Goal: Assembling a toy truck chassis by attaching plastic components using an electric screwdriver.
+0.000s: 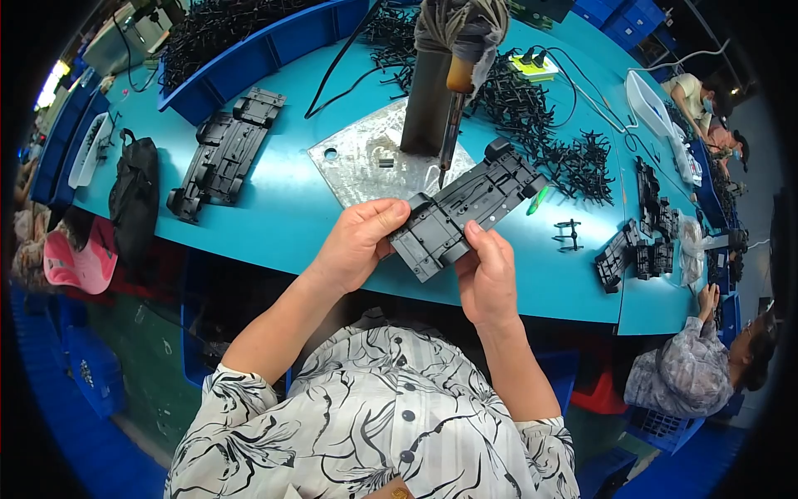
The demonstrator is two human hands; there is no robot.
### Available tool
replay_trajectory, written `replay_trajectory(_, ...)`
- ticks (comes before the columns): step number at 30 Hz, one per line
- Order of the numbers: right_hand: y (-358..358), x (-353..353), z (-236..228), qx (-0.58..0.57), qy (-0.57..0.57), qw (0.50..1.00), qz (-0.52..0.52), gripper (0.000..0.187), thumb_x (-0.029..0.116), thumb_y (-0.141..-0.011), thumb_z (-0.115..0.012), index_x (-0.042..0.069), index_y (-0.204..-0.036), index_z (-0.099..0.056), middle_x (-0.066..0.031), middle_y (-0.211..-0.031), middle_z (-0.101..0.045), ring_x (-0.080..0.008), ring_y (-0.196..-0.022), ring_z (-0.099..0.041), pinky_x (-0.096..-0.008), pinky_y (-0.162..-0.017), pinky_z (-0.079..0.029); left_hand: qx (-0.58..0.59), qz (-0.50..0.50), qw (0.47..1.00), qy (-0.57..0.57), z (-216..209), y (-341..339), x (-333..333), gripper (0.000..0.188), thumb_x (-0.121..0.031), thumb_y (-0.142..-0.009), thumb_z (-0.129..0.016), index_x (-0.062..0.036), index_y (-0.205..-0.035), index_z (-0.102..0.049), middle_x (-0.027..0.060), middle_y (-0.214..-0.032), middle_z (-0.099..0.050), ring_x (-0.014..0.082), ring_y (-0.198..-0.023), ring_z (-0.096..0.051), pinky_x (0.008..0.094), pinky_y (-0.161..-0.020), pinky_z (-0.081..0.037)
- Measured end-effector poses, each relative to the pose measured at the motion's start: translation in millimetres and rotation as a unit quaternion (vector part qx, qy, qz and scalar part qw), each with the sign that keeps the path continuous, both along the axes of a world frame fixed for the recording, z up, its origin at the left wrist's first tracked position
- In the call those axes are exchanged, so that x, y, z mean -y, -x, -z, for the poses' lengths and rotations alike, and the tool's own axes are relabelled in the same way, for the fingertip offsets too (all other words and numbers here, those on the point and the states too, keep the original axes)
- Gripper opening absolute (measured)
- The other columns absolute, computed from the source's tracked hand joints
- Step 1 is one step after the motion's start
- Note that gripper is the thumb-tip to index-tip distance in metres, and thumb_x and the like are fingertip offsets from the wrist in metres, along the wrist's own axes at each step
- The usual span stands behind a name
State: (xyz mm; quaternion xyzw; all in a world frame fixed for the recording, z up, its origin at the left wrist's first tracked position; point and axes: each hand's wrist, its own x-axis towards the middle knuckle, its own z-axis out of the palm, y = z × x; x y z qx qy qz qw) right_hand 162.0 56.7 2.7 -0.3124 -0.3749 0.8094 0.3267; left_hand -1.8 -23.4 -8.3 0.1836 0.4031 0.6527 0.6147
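Between my hands is a black plastic toy car chassis (465, 204), tilted, its far end pointing up to the right. My left hand (362, 241) grips its near left corner with the thumb on top. My right hand (490, 274) holds the near right edge, thumb pressed on the upper face. Just above the chassis hangs a soldering iron (450, 133) with its tip down, fixed to an upright metal post (426, 100). Whether the tip touches the chassis I cannot tell. The post stands on a grey metal plate (357, 162).
A second chassis (229, 154) lies left beside a black bag (135, 187). Black plastic parts (532, 108) are heaped behind the plate. A blue bin (258, 58) stands far left. Right are a green tool (539, 200), more chassis (617, 254), and a co-worker (686, 366).
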Motion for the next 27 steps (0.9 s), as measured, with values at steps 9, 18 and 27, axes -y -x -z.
replay_trajectory(9,7.0,-0.4,0.5,-0.005,0.001,1.0,0.023,0.028,0.018,-0.096,-0.047,-0.006,-0.109,-0.055,-0.0131,-0.108,-0.063,-0.0204,-0.098,-0.062,-0.0351,-0.088,-0.049,-0.022,-0.005,1.0,-0.019,-2.3,7.7,-8.6,0.031,-0.026,-0.097,-0.054,0.0028,-0.106,-0.062,0.0066,-0.096,-0.066,0.0117,-0.084,-0.064,0.0263,-0.075,-0.052)
replay_trajectory(18,11.8,0.5,-5.8,-0.023,-0.002,0.999,0.03,0.028,0.019,-0.096,-0.047,-0.005,-0.108,-0.055,-0.0129,-0.106,-0.063,-0.0202,-0.094,-0.064,-0.0346,-0.084,-0.052,-0.027,-0.017,0.999,-0.026,-1.4,11.1,-14.7,0.031,-0.026,-0.096,-0.055,0.0032,-0.104,-0.062,0.0072,-0.094,-0.066,0.0118,-0.082,-0.064,0.0262,-0.074,-0.052)
replay_trajectory(27,13.0,0.9,-7.0,-0.027,-0.009,0.999,0.029,0.028,0.02,-0.096,-0.048,-0.005,-0.105,-0.056,-0.0128,-0.103,-0.064,-0.0197,-0.092,-0.064,-0.0332,-0.082,-0.052,-0.018,-0.017,0.999,-0.023,-6.0,11.5,-15.9,0.032,-0.026,-0.096,-0.055,0.0036,-0.105,-0.062,0.0079,-0.094,-0.066,0.0124,-0.082,-0.064,0.0257,-0.074,-0.052)
